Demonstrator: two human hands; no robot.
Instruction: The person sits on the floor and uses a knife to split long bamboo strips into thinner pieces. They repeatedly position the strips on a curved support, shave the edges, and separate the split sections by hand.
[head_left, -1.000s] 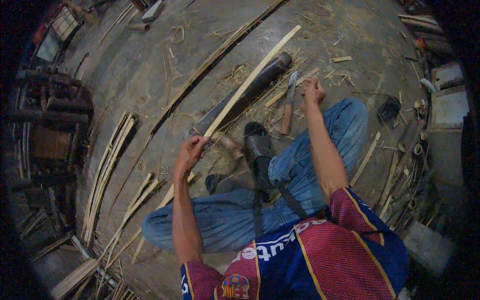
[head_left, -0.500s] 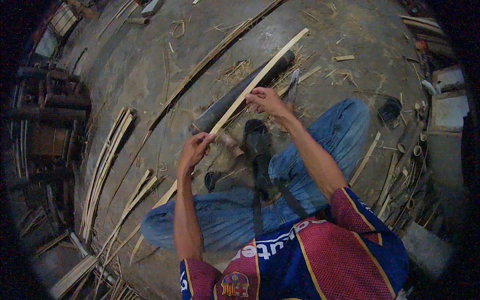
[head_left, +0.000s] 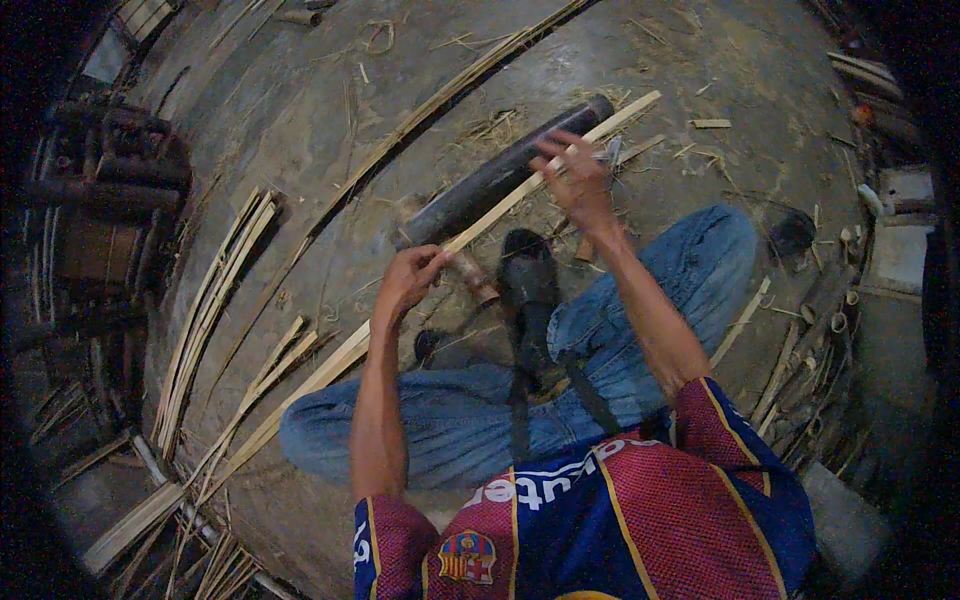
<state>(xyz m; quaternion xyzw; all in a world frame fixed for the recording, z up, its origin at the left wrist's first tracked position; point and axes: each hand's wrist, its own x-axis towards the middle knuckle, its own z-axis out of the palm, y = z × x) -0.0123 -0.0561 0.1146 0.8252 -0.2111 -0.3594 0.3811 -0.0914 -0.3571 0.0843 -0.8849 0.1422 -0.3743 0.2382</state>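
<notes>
A long, pale split strip that looks like bamboo point(head_left: 500, 209) slants from near my left knee up to the far right. My left hand point(head_left: 408, 278) is closed on it, thumb and fingers pinching it near the middle. Over its farther part is my right hand point(head_left: 578, 182), blurred, with fingers stretched out and apart. Just beyond the strip, a dark cylinder point(head_left: 500, 175) lies on the floor roughly alongside it. A blade point(head_left: 613, 150) shows partly behind my right hand; a brown handle-like piece point(head_left: 585, 248) is below that hand. A short brown rod point(head_left: 473, 277) lies near my left hand.
A bundle of pale strips point(head_left: 222, 310) lies on the left, with more strips point(head_left: 285, 365) nearer my knee. Long thin strips point(head_left: 420, 120) cross the floor beyond the cylinder. Cut hollow tubes point(head_left: 838, 322) are piled at right. Dark stacked objects point(head_left: 110, 200) stand far left.
The strip has dropped closer to the cylinder and shifted right. My right hand has moved right along it, fingers spreading from a bent pose. My left hand has moved slightly right and up, still holding it.
</notes>
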